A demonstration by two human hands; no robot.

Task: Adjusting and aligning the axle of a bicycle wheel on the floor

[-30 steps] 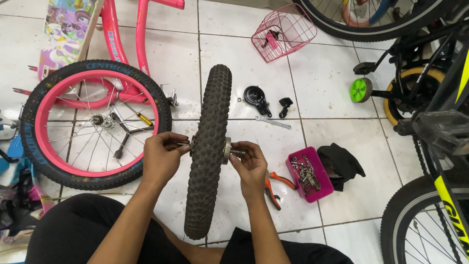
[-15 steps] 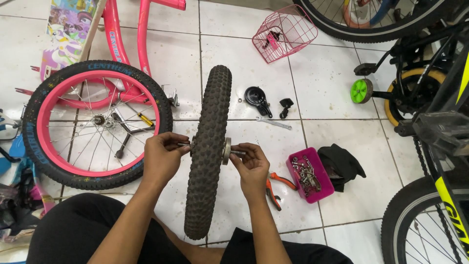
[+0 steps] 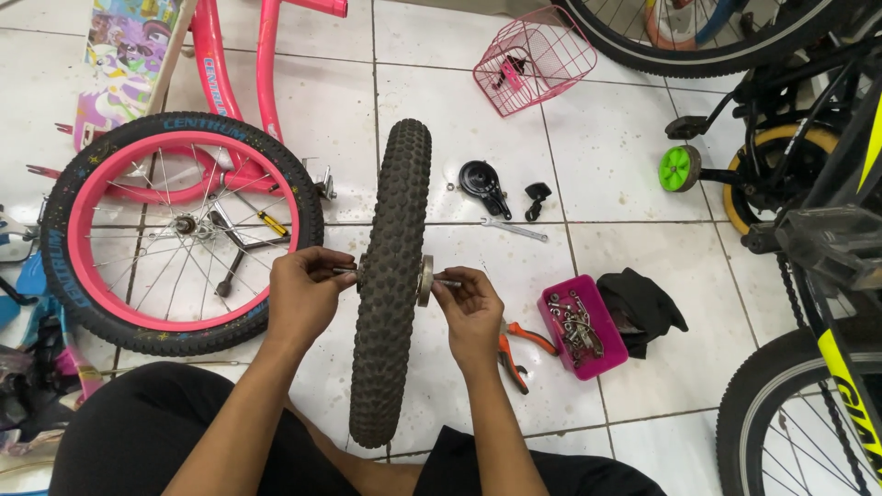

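My left hand is curled shut around the left end of the axle, fingertips pinching the thin metal stub where it pokes out of the hub. My right hand is closed the same way on the right end, thumb and fingers pinched on the stub just outside the round metal hub disc. Whether a nut sits under either set of fingers I cannot tell; they cover it.

Between my hands stands the knobby black wheel, upright and edge-on to me, so I see only tread; its spokes and rim are hidden behind the tyre. Its lower end rests between my knees, over my black trousers.

To my right, orange-handled pliers lie on the white floor tiles, partly hidden by my right wrist. Just beyond them is a magenta tray of small metal parts, too small to sort out, and touching it a crumpled black cloth. Farther out lie a flat spanner, a black round part and a small black piece.

To my left lies a pink-rimmed wheel attached to a pink bicycle frame, cut off at the top edge. A pink wire basket lies tipped near the top. On the right, a green training wheel and other bicycles run out of view.
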